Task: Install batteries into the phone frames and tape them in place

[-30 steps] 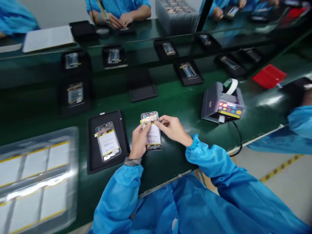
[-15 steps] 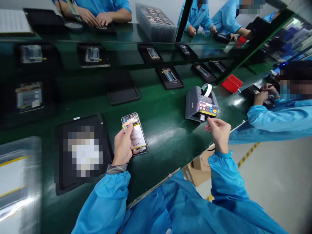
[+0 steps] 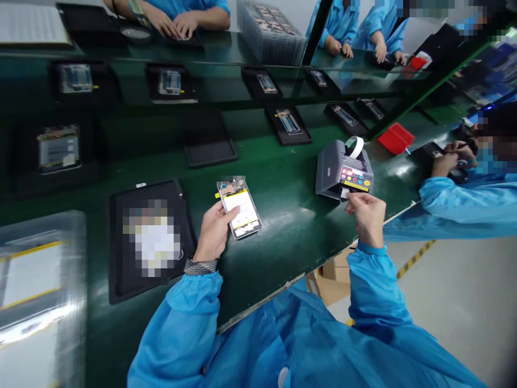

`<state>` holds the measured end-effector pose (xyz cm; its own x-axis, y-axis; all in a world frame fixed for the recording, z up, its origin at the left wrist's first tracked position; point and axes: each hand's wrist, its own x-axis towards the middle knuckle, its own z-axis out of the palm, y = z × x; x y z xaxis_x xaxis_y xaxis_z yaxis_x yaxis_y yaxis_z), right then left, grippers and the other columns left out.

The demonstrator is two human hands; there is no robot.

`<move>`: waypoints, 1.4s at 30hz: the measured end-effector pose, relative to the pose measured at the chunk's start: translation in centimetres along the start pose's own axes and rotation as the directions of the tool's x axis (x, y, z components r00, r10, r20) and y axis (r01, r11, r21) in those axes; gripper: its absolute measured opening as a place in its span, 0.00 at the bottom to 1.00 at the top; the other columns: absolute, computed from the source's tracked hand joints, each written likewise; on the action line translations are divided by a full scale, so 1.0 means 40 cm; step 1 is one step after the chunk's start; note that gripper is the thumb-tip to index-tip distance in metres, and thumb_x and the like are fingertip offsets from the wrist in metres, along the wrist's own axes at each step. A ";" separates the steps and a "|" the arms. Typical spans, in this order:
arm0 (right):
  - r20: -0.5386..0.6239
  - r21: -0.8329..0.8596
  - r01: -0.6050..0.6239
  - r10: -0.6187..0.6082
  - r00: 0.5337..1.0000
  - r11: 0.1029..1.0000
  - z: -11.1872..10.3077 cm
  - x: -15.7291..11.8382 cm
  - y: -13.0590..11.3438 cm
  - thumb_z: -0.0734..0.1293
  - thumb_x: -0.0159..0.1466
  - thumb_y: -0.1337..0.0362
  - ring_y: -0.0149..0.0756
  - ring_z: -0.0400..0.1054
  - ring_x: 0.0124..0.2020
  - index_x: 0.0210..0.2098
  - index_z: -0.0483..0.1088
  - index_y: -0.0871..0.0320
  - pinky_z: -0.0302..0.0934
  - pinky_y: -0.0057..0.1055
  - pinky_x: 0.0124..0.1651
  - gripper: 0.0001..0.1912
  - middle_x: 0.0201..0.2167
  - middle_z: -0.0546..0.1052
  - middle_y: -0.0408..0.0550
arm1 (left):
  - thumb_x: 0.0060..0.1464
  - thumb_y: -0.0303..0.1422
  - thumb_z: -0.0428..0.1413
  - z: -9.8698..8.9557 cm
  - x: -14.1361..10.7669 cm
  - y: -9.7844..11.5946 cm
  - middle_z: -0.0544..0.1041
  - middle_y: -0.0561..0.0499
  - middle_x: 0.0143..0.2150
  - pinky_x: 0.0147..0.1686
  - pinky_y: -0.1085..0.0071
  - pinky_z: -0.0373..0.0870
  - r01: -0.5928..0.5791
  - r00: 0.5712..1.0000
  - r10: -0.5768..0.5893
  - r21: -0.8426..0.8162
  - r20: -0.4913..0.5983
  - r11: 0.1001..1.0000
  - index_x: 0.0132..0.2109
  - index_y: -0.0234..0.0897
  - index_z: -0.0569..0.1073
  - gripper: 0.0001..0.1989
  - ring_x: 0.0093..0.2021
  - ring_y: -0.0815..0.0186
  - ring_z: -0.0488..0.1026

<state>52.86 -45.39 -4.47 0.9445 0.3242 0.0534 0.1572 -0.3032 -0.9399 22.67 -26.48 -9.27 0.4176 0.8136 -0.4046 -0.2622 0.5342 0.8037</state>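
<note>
Blue sleeves [image 3: 177, 318] reached over the front edge of the green bench [image 3: 283, 242]. To the left along that edge lay a clear plastic tray [image 3: 79, 280] of white batteries [image 3: 32, 275]. Just past its right rim sat a black tray [image 3: 121, 291], its contents too blurred to name. Beyond that tray's right edge, the left hand [image 3: 212, 230] was clamped on an opened smartphone [image 3: 245, 207], thumb across its white battery, the other fingers mostly hidden. Near the front edge further right, the right hand [image 3: 368, 216] had thumb and forefinger together, seemingly pinching the white tape [image 3: 344, 192] at the mouth of a grey tape dispenser [image 3: 335, 170]. Farther back stood a red bin [image 3: 396, 138], and past the bench's raised shelf [image 3: 218, 81], a co-worker's hands [image 3: 174, 26] worked beside stacked clear trays [image 3: 274, 43].
</note>
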 end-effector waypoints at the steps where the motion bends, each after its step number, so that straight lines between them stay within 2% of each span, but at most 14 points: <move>1: -0.001 -0.003 0.003 -0.003 1.000 1.000 -0.004 0.000 0.000 0.74 0.47 0.60 0.30 0.60 0.15 0.23 0.75 0.59 0.53 0.28 0.18 0.09 0.13 0.69 0.44 | 0.34 0.34 0.76 0.000 0.000 -0.002 0.84 0.42 0.46 0.50 0.58 0.78 -0.005 1.000 0.005 0.001 0.000 1.000 0.49 0.31 0.79 0.32 0.45 0.55 0.82; 6: 0.035 0.010 -0.009 0.009 0.999 1.000 -0.029 -0.022 0.011 0.75 0.51 0.62 0.29 0.59 0.17 0.24 0.78 0.57 0.53 0.30 0.20 0.05 0.14 0.68 0.44 | 0.35 0.35 0.75 0.000 0.005 -0.009 0.83 0.41 0.47 0.51 0.58 0.77 -0.038 0.999 0.038 -0.009 0.007 0.999 0.48 0.30 0.79 0.30 0.45 0.55 0.81; 8: 0.100 0.034 -0.019 0.015 0.995 0.999 -0.013 -0.058 0.011 0.76 0.51 0.61 0.30 0.59 0.17 0.27 0.79 0.58 0.53 0.29 0.21 0.08 0.14 0.69 0.43 | 0.35 0.35 0.75 0.000 0.008 -0.012 0.83 0.40 0.48 0.51 0.58 0.77 -0.055 0.998 0.055 -0.009 0.012 0.998 0.47 0.31 0.80 0.30 0.46 0.55 0.81; 10: 0.235 0.044 -0.034 0.023 0.972 0.998 0.030 -0.116 0.002 0.77 0.52 0.58 0.30 0.60 0.17 0.29 0.79 0.59 0.54 0.29 0.22 0.11 0.15 0.70 0.42 | 0.36 0.35 0.75 -0.002 0.010 -0.016 0.83 0.40 0.49 0.51 0.59 0.77 -0.072 0.997 0.072 0.000 0.029 0.997 0.48 0.32 0.80 0.30 0.47 0.54 0.81; 11: 0.318 0.041 -0.036 0.021 0.948 0.998 0.060 -0.150 -0.005 0.77 0.54 0.57 0.30 0.60 0.17 0.30 0.79 0.59 0.54 0.28 0.23 0.12 0.15 0.70 0.42 | 0.36 0.35 0.75 -0.003 0.011 -0.019 0.83 0.40 0.50 0.51 0.59 0.77 -0.080 0.996 0.080 0.008 0.042 0.997 0.49 0.32 0.80 0.30 0.48 0.54 0.81; 14: 0.588 0.024 -0.047 0.024 0.808 0.999 0.169 -0.246 -0.031 0.76 0.57 0.52 0.29 0.60 0.17 0.31 0.78 0.60 0.54 0.28 0.24 0.16 0.16 0.71 0.41 | 0.38 0.36 0.75 -0.008 0.013 -0.026 0.83 0.41 0.51 0.52 0.59 0.76 -0.106 0.992 0.104 0.030 0.072 0.994 0.50 0.33 0.79 0.30 0.49 0.54 0.80; 16: 0.679 0.029 -0.050 0.017 0.734 0.998 0.238 -0.291 -0.043 0.76 0.56 0.50 0.28 0.60 0.17 0.30 0.76 0.60 0.53 0.27 0.23 0.18 0.15 0.70 0.41 | 0.38 0.36 0.75 -0.010 0.015 -0.029 0.83 0.42 0.50 0.52 0.58 0.76 -0.120 0.990 0.117 0.034 0.078 0.992 0.49 0.33 0.79 0.30 0.49 0.54 0.80; 19: 0.726 0.050 -0.048 -0.004 0.687 0.998 0.307 -0.325 -0.044 0.75 0.56 0.48 0.28 0.59 0.16 0.29 0.74 0.59 0.53 0.27 0.23 0.19 0.15 0.70 0.40 | 0.37 0.36 0.75 -0.010 0.017 -0.032 0.83 0.41 0.49 0.53 0.56 0.76 -0.138 0.988 0.134 0.040 0.081 0.990 0.48 0.33 0.78 0.29 0.50 0.52 0.80; 22: 0.722 0.058 -0.045 -0.011 0.691 0.997 0.336 -0.333 -0.032 0.75 0.55 0.48 0.28 0.61 0.17 0.29 0.74 0.59 0.54 0.27 0.23 0.19 0.15 0.70 0.40 | 0.38 0.36 0.74 -0.009 0.019 -0.035 0.83 0.41 0.50 0.53 0.56 0.76 -0.150 0.986 0.147 0.041 0.079 0.988 0.48 0.32 0.78 0.29 0.50 0.52 0.80; 29: 0.713 0.044 -0.028 -0.012 0.701 0.999 0.342 -0.334 -0.019 0.75 0.56 0.50 0.31 0.65 0.17 0.29 0.73 0.58 0.59 0.28 0.24 0.18 0.16 0.72 0.41 | 0.40 0.34 0.73 -0.010 0.022 -0.041 0.83 0.41 0.50 0.51 0.57 0.76 -0.152 0.987 0.150 0.034 0.061 0.988 0.49 0.32 0.77 0.27 0.49 0.53 0.80; 38: 0.679 0.002 0.074 -0.055 0.732 0.997 0.349 -0.343 -0.003 0.73 0.59 0.52 0.30 0.63 0.18 0.30 0.72 0.58 0.54 0.28 0.25 0.15 0.17 0.71 0.41 | 0.41 0.33 0.72 -0.009 0.021 -0.040 0.83 0.42 0.48 0.51 0.57 0.77 -0.159 0.987 0.158 0.031 0.042 0.987 0.48 0.32 0.77 0.26 0.47 0.55 0.81; 42: 0.682 -0.034 0.142 -0.081 0.727 0.989 0.353 -0.340 0.001 0.71 0.60 0.52 0.30 0.61 0.18 0.30 0.72 0.57 0.53 0.29 0.26 0.15 0.16 0.70 0.39 | 0.41 0.33 0.72 -0.010 0.021 -0.037 0.83 0.42 0.49 0.52 0.57 0.76 -0.157 0.987 0.156 0.032 0.040 0.987 0.48 0.33 0.77 0.25 0.49 0.54 0.80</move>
<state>35.95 -37.17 -9.99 0.4771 0.8712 -0.1152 0.2995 -0.2845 -0.9107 23.07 -26.53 -10.98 0.4061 0.8770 -0.2567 -0.2967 0.3922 0.8707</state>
